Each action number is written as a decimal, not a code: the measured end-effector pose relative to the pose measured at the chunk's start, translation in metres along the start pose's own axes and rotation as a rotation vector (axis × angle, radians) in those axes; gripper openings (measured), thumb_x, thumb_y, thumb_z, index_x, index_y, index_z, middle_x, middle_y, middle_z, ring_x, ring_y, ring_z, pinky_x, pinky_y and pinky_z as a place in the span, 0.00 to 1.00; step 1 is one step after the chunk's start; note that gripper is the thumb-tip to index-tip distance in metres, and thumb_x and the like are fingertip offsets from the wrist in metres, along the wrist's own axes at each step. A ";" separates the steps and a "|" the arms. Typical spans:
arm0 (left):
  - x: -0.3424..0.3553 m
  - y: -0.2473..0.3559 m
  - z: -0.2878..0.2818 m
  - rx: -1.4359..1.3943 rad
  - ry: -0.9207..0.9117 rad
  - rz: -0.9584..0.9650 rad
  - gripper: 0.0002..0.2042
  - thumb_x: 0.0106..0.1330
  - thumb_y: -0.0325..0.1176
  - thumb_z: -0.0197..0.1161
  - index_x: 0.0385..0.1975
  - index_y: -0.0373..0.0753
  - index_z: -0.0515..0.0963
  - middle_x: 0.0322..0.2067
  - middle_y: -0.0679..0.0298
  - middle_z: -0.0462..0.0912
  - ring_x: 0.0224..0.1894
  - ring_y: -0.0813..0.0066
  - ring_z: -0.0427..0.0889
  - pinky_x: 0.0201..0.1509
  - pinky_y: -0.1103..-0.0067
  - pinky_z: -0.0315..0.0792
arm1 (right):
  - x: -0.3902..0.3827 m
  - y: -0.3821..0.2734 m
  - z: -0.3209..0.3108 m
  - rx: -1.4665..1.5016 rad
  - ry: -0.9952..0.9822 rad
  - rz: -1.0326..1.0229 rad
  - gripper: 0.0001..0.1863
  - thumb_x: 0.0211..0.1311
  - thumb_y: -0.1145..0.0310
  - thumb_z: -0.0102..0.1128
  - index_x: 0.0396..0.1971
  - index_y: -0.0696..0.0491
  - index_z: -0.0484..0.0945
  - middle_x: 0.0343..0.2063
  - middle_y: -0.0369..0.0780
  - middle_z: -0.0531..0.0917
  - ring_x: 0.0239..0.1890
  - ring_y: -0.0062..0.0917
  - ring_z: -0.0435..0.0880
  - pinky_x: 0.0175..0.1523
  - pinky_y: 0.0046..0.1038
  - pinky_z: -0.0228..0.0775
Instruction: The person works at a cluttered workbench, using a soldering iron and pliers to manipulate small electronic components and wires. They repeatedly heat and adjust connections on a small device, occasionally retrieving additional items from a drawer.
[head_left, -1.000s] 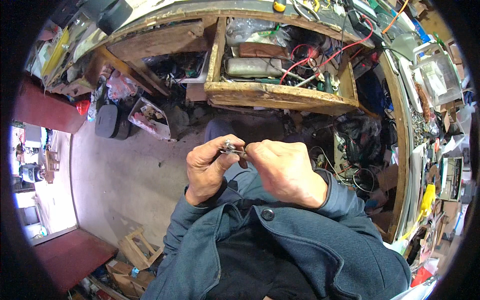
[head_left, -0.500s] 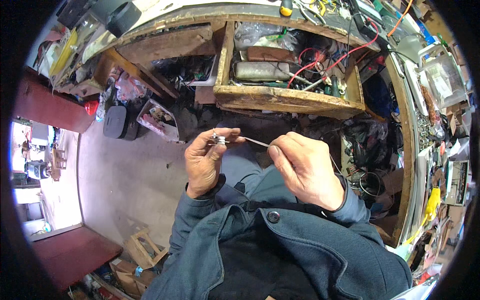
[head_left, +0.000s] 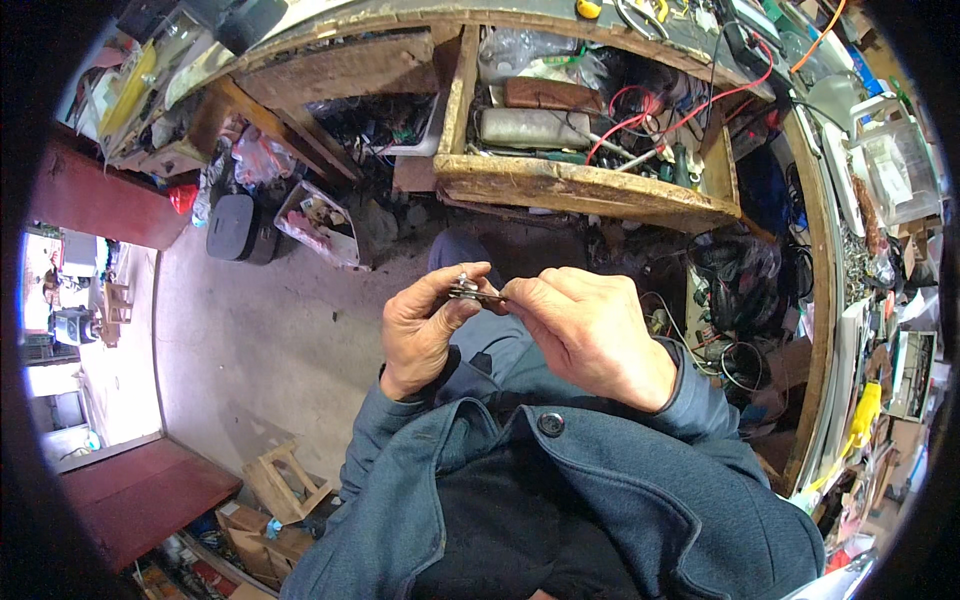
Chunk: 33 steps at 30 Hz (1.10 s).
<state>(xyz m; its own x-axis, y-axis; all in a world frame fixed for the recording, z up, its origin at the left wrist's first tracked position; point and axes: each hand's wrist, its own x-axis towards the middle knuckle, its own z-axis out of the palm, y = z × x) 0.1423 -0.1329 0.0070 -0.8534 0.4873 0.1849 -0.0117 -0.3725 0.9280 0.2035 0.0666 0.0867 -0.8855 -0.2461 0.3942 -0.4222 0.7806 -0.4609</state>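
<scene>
My left hand point(head_left: 420, 330) is closed, with a small shiny metal part point(head_left: 463, 288) pinched between thumb and fingertips. The part looks round and layered, but its exact kind is too small to make out. Just to its right, my right hand point(head_left: 590, 330) is closed in a pinch, its fingertips almost at the part. A thin cord-like piece point(head_left: 490, 296) bridges the short gap between the part and those fingertips. Most of it is hidden by the fingers. Both hands are held up over my lap.
Ahead, an open wooden drawer point(head_left: 590, 190) holds tools, red wires and a grey case point(head_left: 535, 128). A cluttered bench edge point(head_left: 822, 300) curves along the right. On the floor at left stand a black bin point(head_left: 232, 228), a white box of scraps point(head_left: 320, 232) and a small wooden stool point(head_left: 287, 482).
My right hand has moved left, up close to the metal part. The pale thin length that stretched between the hands is now mostly out of sight. My left hand has shifted slightly right.
</scene>
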 end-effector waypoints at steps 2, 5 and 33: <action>0.000 0.003 0.003 0.000 0.004 0.001 0.19 0.68 0.28 0.68 0.56 0.28 0.79 0.39 0.57 0.86 0.41 0.68 0.86 0.50 0.75 0.79 | -0.001 0.000 0.002 -0.053 -0.001 -0.032 0.11 0.51 0.72 0.64 0.37 0.51 0.79 0.22 0.35 0.75 0.26 0.30 0.81 0.27 0.32 0.74; -0.001 0.005 0.006 0.034 -0.002 0.014 0.18 0.68 0.28 0.67 0.56 0.28 0.79 0.37 0.57 0.85 0.40 0.68 0.86 0.47 0.75 0.80 | -0.003 -0.001 0.000 -0.085 -0.038 -0.053 0.13 0.50 0.72 0.64 0.39 0.52 0.79 0.23 0.35 0.75 0.25 0.29 0.81 0.27 0.31 0.74; -0.021 0.005 0.011 -0.274 -0.020 -0.135 0.19 0.64 0.30 0.72 0.51 0.26 0.81 0.36 0.51 0.88 0.33 0.66 0.88 0.38 0.73 0.84 | -0.011 -0.019 -0.008 0.060 -0.187 -0.013 0.10 0.54 0.71 0.60 0.36 0.56 0.73 0.25 0.39 0.78 0.26 0.34 0.84 0.25 0.35 0.76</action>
<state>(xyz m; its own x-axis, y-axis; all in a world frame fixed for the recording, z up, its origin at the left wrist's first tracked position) 0.1660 -0.1362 0.0118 -0.8243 0.5613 0.0747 -0.2668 -0.5014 0.8230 0.2225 0.0592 0.0972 -0.8982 -0.3628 0.2484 -0.4397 0.7421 -0.5059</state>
